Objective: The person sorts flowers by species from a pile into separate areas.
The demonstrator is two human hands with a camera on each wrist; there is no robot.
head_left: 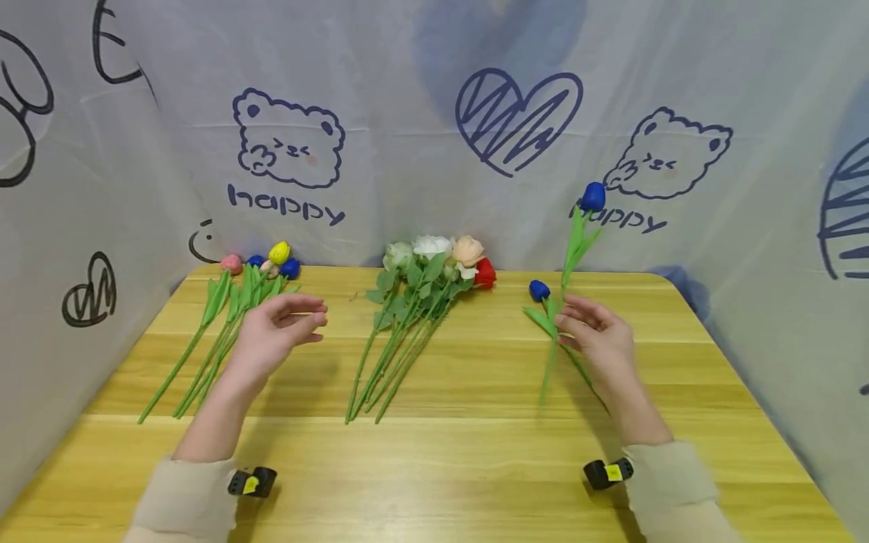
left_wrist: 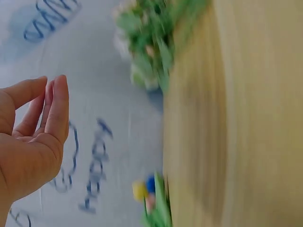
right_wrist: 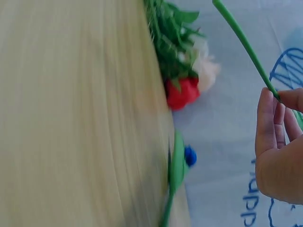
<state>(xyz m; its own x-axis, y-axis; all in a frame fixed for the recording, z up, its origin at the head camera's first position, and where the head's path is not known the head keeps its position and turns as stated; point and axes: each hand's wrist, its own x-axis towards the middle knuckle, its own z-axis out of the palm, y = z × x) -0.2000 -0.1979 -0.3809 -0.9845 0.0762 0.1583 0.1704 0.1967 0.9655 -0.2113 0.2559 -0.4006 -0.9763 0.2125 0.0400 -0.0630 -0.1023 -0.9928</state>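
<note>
Between thumb and fingers, my right hand [head_left: 597, 332] pinches the green stem of a blue tulip [head_left: 593, 197], held upright above the table. In the right wrist view the stem [right_wrist: 246, 45] passes through the fingertips of that hand [right_wrist: 279, 146]. A second blue tulip [head_left: 539, 291] lies on the table just behind and below it. My left hand [head_left: 281, 332] hovers beside the left group of tulips, thumb and fingers bent loosely toward each other. Nothing shows between its fingers in the left wrist view, where the hand [left_wrist: 38, 127] is seen against the backdrop.
A bunch of roses [head_left: 431, 275] in white, peach, red and pale green lies mid-table. At the left lie several tulips [head_left: 254, 290] with pink, blue and yellow heads. The wooden table [head_left: 434, 475] ends at a printed cloth backdrop [head_left: 407, 151], which also rises at both sides.
</note>
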